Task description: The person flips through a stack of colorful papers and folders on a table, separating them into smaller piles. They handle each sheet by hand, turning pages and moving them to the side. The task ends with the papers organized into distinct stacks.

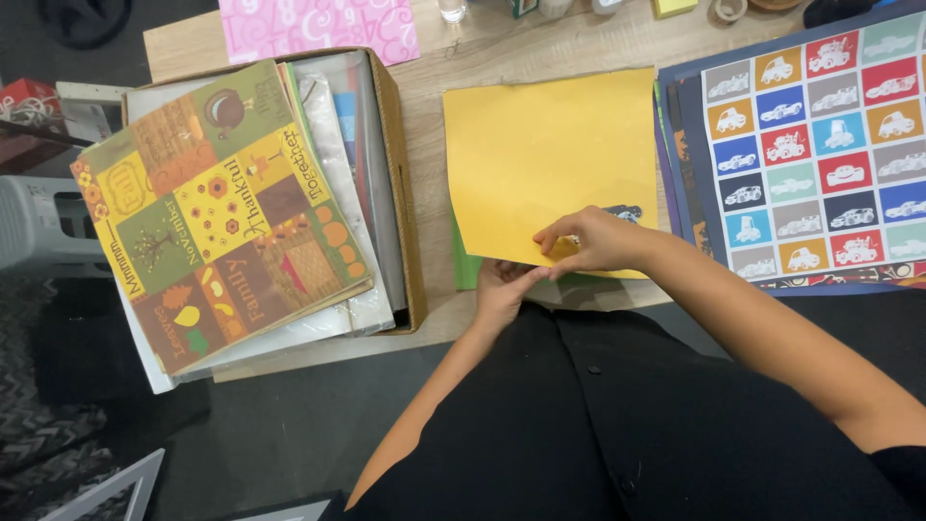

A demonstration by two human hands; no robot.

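Our left hand (pixel 502 289) pinches the yellow sheet (pixel 550 154) at its near edge. Our right hand (pixel 593 241) rests curled on it, fingertips apparently pressing a small dark cut-out (pixel 625 211).

Wooden table (pixel 434 68) under papers (pixel 550 145), cardboard box (pixel 400 183).

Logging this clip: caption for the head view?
Both hands, left hand and right hand, pinch the near edge of a yellow paper sheet on a wooden table.

L hand (pixel 500 289): centre frame, fingers curled, pinching upward. R hand (pixel 590 241): just above it, fingers bent, fingertips touching L. Both forearms bare.
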